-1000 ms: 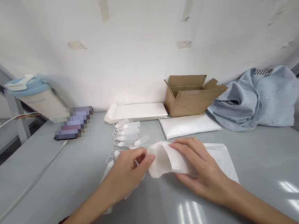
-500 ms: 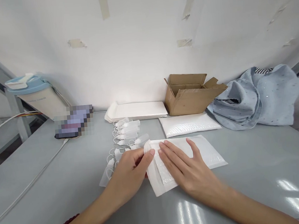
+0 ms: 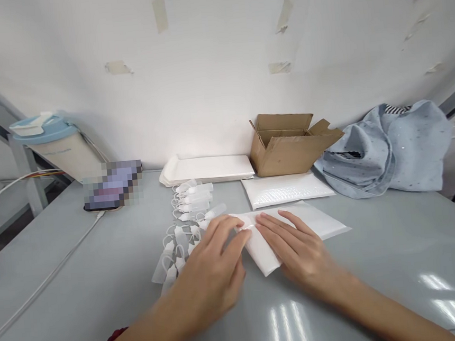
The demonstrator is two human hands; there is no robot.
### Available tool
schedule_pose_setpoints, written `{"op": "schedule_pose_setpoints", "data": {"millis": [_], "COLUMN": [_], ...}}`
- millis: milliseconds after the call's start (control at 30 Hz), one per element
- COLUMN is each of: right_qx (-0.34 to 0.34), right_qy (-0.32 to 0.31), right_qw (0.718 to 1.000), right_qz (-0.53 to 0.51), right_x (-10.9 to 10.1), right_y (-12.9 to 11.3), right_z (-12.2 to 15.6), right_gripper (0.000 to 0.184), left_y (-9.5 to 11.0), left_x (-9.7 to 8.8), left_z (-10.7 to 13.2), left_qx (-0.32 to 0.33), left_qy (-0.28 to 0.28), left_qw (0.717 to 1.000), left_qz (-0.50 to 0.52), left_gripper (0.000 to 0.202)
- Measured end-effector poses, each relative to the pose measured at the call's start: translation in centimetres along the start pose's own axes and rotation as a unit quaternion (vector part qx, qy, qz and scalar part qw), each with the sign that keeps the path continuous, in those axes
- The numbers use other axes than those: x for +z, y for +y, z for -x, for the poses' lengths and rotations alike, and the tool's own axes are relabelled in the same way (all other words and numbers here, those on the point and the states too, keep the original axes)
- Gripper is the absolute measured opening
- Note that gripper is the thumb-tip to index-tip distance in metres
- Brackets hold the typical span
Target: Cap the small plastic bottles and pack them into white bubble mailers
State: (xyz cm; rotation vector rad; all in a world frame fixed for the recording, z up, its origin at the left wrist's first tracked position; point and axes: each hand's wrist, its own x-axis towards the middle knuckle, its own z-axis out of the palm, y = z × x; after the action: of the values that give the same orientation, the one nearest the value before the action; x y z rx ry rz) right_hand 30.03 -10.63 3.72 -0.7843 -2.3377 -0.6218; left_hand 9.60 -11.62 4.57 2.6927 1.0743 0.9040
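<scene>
A white bubble mailer (image 3: 320,223) lies flat on the grey table (image 3: 379,263) in front of me, its left end folded over. My right hand (image 3: 293,247) rests flat on that folded end, fingers stretched out. My left hand (image 3: 216,267) has its fingers extended too, with the fingertips touching the mailer's left edge. Just left of my left hand lie several small clear plastic squeeze bottles (image 3: 178,246) with tethered caps, and more of them (image 3: 194,200) sit in a row further back.
A stack of white mailers (image 3: 207,169) and an open cardboard box (image 3: 289,144) stand against the wall. Another mailer (image 3: 287,189) lies before the box. A blue cloth bag (image 3: 393,148) is at right. At left are a phone (image 3: 111,186), a cable (image 3: 46,284) and a blue-lidded container (image 3: 56,145).
The mailer went from lifted and open-ended in my hands to lying flat with its end folded. My left hand moved right onto its edge; my right hand presses the fold.
</scene>
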Motion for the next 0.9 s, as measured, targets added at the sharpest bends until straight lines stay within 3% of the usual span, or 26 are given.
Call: {"op": "schedule_pose_setpoints", "data": {"millis": [100, 167, 267, 433, 600, 767, 833, 900], "right_qx": [-0.005, -0.011, -0.031, -0.066, -0.074, -0.056, -0.030, 0.005], "right_qy": [0.032, 0.030, 0.031, 0.019, -0.003, 0.026, 0.044, 0.049], "right_qw": [0.999, 0.999, 0.999, 0.998, 0.997, 0.998, 0.998, 0.999], "right_qz": [-0.006, 0.002, 0.005, 0.005, -0.003, -0.018, -0.029, -0.023], "right_x": [-0.3, -0.7, -1.3, -1.6, -1.6, -1.4, -1.3, -1.2], "right_y": [-0.2, -0.5, -0.9, -1.3, -1.3, -0.8, -0.4, 0.1], "right_z": [0.0, -0.1, -0.3, -0.4, -0.1, 0.1, 0.0, -0.1], "right_gripper": [0.032, 0.033, 0.033, 0.031, 0.036, 0.025, 0.021, 0.020], "left_y": [-0.5, -0.7, -0.5, 0.0, 0.2, 0.1, 0.0, 0.0], "left_x": [0.7, 0.9, 1.0, 1.2, 1.2, 1.3, 1.3, 1.0], "left_z": [0.3, 0.4, 0.5, 0.5, 0.5, 0.6, 0.2, -0.7], "left_qx": [0.100, 0.133, 0.143, 0.131, 0.084, 0.025, -0.034, -0.130], "left_qy": [0.035, 0.061, 0.069, 0.027, -0.018, -0.062, -0.083, -0.111], "left_qw": [0.987, 0.975, 0.968, 0.974, 0.989, 0.997, 0.995, 0.972], "left_qz": [-0.117, -0.166, -0.196, -0.184, -0.117, -0.038, 0.045, 0.159], "left_gripper": [0.031, 0.030, 0.027, 0.028, 0.029, 0.031, 0.031, 0.029]}}
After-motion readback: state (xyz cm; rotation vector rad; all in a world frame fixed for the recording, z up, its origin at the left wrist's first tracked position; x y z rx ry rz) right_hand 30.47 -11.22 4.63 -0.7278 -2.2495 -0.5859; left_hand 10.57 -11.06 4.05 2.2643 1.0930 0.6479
